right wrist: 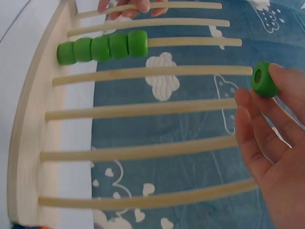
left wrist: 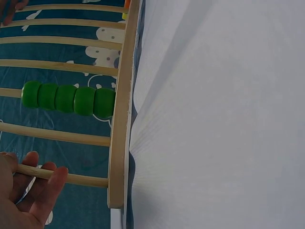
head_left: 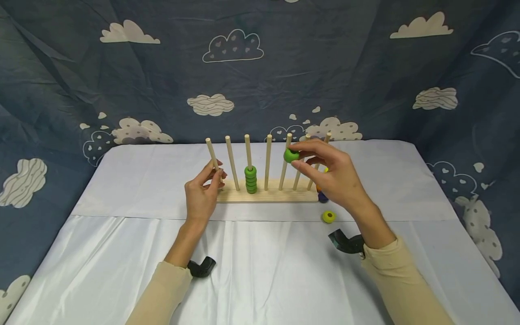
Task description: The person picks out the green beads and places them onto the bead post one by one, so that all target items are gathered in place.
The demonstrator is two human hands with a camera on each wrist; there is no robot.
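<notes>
A wooden rack with a pale base (head_left: 268, 197) and a row of upright pegs stands on the white-covered table. Several green beads (head_left: 251, 179) are stacked at the bottom of the third peg from the left. My left hand (head_left: 201, 192) grips the leftmost peg (head_left: 211, 151) between thumb and fingers. Up near the peg tops, my right hand (head_left: 339, 174) pinches one loose green bead (right wrist: 267, 86), its hole turned toward the pegs. In the right wrist view that bead is just off the tip of the peg (right wrist: 152, 74) beside the green stack.
A yellow bead (head_left: 328, 216) lies on the white cloth (head_left: 268, 271) in front of the rack's right end. A dark blue bead (head_left: 322, 197) and an orange one, partly hidden by my right hand, sit by that end. Behind the table hangs a dark cloud-patterned curtain (head_left: 170, 90).
</notes>
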